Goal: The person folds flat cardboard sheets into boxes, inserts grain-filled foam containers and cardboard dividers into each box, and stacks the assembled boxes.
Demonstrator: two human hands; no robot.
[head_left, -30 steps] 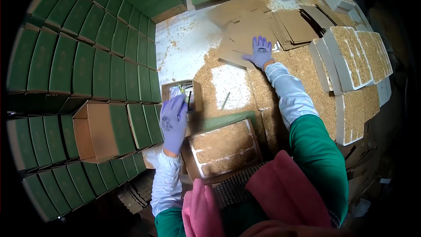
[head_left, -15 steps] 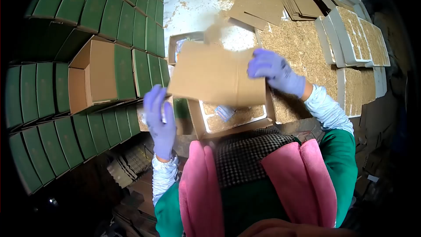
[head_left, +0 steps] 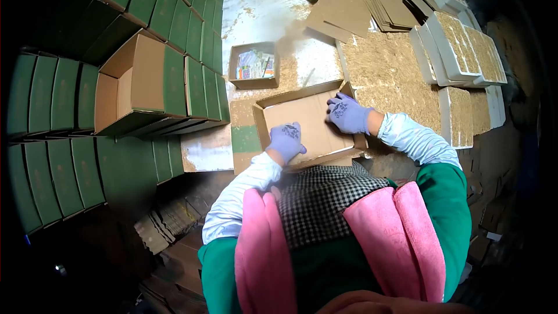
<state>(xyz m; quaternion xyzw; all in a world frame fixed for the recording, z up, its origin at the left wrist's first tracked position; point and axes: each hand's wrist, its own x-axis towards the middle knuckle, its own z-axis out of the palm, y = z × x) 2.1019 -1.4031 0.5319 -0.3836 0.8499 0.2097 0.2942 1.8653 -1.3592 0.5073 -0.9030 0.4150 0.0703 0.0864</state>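
A brown cardboard sheet (head_left: 308,117) lies inside an open cardboard box (head_left: 299,93) in front of me, covering most of what is in it. My left hand (head_left: 286,141), in a light purple glove, presses on the sheet's near left part with its thumb out to the side. On the right, my gloved right hand (head_left: 349,114) rests with spread fingers on the sheet near the box's right wall. A thin white edge shows along the sheet's near side. Whatever else is under the sheet is hidden.
Green boxes (head_left: 142,0) are stacked at the left, with one open box (head_left: 131,81) among them. Behind the work box stands a small box (head_left: 254,75) of printed packets. Flat cardboard pieces (head_left: 343,11) and white blocks with straw-coloured faces (head_left: 456,43) lie to the right.
The cardboard sheet went from being held above the box to lying inside it. My left hand moved right and onto the sheet; my right hand came down with it.
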